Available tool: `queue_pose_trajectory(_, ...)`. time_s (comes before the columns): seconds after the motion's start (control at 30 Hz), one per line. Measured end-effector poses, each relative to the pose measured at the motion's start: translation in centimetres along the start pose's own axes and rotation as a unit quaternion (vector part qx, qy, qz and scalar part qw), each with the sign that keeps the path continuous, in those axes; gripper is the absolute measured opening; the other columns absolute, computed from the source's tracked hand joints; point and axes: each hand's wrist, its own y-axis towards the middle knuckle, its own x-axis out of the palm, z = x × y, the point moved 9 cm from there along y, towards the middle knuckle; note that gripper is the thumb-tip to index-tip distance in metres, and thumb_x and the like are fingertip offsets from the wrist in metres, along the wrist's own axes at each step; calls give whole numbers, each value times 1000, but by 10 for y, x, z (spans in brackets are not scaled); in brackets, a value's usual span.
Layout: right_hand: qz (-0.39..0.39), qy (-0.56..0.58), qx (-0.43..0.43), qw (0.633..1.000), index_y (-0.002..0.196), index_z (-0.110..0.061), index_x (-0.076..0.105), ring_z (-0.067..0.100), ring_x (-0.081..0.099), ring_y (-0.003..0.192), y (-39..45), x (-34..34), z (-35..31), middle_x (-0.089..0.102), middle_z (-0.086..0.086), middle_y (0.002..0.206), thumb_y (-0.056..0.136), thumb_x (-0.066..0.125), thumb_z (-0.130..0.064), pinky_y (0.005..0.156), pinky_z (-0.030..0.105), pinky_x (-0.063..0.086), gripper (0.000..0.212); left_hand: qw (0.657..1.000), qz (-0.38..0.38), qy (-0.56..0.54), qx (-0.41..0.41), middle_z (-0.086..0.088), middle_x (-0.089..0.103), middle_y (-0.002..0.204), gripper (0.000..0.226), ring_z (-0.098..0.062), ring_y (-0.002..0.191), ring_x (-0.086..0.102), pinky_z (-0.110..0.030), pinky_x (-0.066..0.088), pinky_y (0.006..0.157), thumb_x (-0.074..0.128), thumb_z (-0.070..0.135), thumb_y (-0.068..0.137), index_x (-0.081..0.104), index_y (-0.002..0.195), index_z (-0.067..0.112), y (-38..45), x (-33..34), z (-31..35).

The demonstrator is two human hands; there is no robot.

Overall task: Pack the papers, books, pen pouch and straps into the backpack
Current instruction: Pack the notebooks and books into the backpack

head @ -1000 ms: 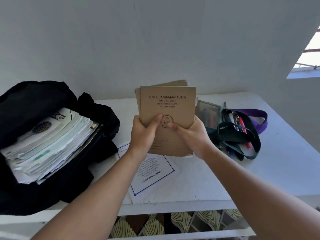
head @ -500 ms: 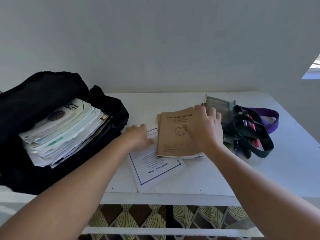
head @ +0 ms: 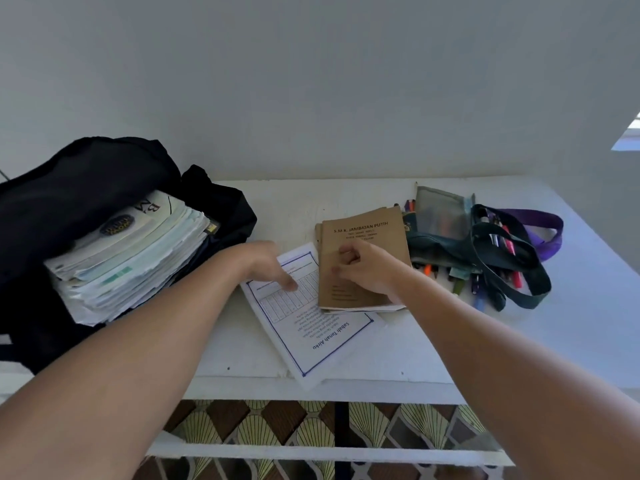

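With the backpack (head: 104, 188) at the left already stuffed with papers, the left hand (head: 266, 265) pressed loosely spread fingers on the loose sheet (head: 311, 337) while the right hand (head: 363, 271), fingers curled, rested on the brown books (head: 367, 237), which next needed gripping and carrying left into the bag.

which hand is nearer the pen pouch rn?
Right. The right hand rests on the brown books, which lie just beside the pen pouch. The left hand is farther off, on the white paper toward the backpack.
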Motion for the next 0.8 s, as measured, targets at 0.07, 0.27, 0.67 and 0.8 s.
queue_pose_trajectory(0.07, 0, 26, 10, 1000, 144, -23, 52, 15, 59, 111, 2, 0, 4, 59, -6, 127, 96, 72, -39, 92, 33, 50, 55, 1000, 2, -23, 17, -1, 68, 111, 35, -21, 100, 66, -39, 55, 94, 77, 42, 87, 65, 112, 21, -6, -10, 7)
queue_pose_trajectory(0.27, -12, 119, 75, 990, 139, -30, 56, 21, 65, 107, 0, -3, 11, 66, -2, 120, 100, 57, -59, 100, 44, 51, 49, 987, 88, 124, 54, 5, 55, 102, 28, -20, 94, 54, -33, 41, 74, 66, 38, 95, 52, 112, 21, -56, -75, 46)
queue_pose_trajectory(0.67, -29, 486, 107, 867, 116, -1, 74, 31, 64, 111, 2, -33, 17, 74, 18, 118, 81, 13, -97, 103, 41, 44, 120, 853, 434, 160, 241, -1, 58, 82, 20, -28, 75, 58, -34, 36, 60, 54, 6, 94, 53, 101, 26, -147, -106, 145)
queue_pose_trajectory(0.8, -26, 430, 120, 895, 126, -3, 71, 25, 74, 86, -10, -61, 28, 78, 10, 100, 94, 69, -54, 85, 37, 57, 60, 889, 262, 181, 329, 3, 61, 130, 42, -25, 111, 59, -38, 49, 89, 50, 20, 101, 53, 140, 36, -92, -18, 147)
